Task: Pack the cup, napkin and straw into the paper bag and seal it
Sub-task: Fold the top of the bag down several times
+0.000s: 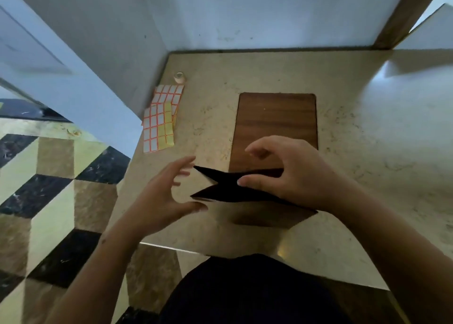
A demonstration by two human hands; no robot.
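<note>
Two hands are engaged: the paper bag (228, 189) is pinched by the right hand (291, 171); the left hand (161, 196), fingers spread, holds nothing. The gusset beside the left fingertips may be crushed shut by uneven pull.

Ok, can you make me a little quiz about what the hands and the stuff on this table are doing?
1. True or false: the right hand holds the dark folded bag.
2. What lies left of the wooden board? A) a red plate B) sticker sheets C) scissors
3. Fill in: the left hand has its fingers spread beside the bag's ____ end.

Key: 1 true, its thumb and fingers pinch the bag. 2 B, sticker sheets, on the stone table by the wall. 3 forked.
</note>
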